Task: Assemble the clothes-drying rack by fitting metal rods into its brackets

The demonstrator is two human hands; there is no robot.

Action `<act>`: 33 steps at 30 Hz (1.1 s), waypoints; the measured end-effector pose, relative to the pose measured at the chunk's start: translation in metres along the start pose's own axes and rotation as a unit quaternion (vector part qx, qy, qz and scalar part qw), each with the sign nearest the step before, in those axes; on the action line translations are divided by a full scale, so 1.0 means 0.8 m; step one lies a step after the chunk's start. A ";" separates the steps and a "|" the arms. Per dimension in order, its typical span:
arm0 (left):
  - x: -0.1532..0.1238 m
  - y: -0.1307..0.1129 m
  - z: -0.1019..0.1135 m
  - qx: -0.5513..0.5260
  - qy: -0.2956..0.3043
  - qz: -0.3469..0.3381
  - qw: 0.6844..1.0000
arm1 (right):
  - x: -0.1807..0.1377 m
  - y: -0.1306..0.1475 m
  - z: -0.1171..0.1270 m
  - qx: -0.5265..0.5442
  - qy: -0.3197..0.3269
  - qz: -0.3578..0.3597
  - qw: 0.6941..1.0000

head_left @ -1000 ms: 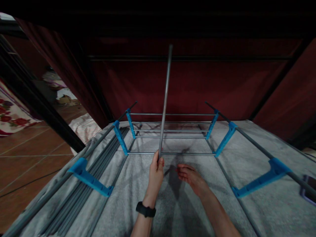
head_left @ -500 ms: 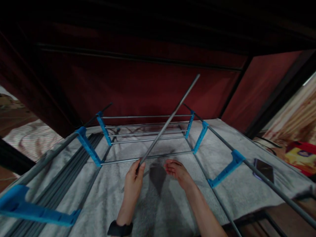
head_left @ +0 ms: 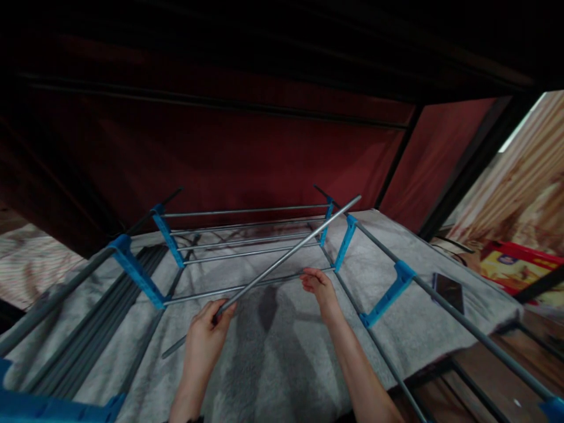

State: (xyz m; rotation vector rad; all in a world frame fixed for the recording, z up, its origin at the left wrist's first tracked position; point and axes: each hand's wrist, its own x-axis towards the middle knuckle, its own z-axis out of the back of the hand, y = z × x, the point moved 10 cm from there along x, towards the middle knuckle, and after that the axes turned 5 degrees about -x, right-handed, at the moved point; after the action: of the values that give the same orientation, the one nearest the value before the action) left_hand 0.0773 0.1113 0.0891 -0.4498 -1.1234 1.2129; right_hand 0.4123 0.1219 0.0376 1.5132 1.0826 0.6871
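My left hand (head_left: 207, 329) is closed around a grey metal tube (head_left: 288, 254) near its lower end. The tube slants up to the right, and its far end hangs over the frame. My right hand (head_left: 318, 286) has its fingers loosely bent and apart, holding nothing, just below the tube and close to a crossbar (head_left: 273, 283) of the frame. On both sides stand blue plastic brackets (head_left: 141, 273) joined to long grey side tubes (head_left: 462, 320). At the far end, several thin crossbars (head_left: 255, 254) link the brackets.
A bundle of grey tubes (head_left: 99, 317) lies along the left on the grey blanket (head_left: 282, 376). At right are a phone (head_left: 448, 291) and a red and yellow box (head_left: 520, 267). Dark red panels (head_left: 247, 153) rise behind the frame.
My left hand has moved left and lower, and the tube has tilted closer to level, its lower end now showing past my hand. My right hand has shifted slightly up and right.
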 end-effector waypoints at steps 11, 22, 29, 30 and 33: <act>0.001 0.022 -0.002 0.111 0.065 -0.008 0.992 | -0.003 0.013 0.008 0.082 0.010 0.006 0.997; -0.003 0.035 -0.013 0.205 0.110 -0.050 0.971 | 0.007 0.011 0.016 0.163 0.031 -0.006 0.986; -0.007 0.036 -0.019 0.230 0.123 -0.037 0.965 | 0.018 0.005 0.056 0.177 -0.047 -0.024 0.983; -0.007 0.035 -0.019 0.235 0.122 -0.030 0.964 | 0.019 0.002 0.062 0.174 -0.057 -0.029 0.983; -0.010 0.030 -0.014 0.269 0.116 -0.003 0.956 | 0.022 -0.005 0.083 0.166 -0.078 -0.039 0.982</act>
State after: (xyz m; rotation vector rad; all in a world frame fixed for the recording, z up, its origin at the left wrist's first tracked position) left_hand 0.0757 0.1155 0.0616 -0.1613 -0.5588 1.3598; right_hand 0.4762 0.1089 0.0159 1.7645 1.1688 0.3377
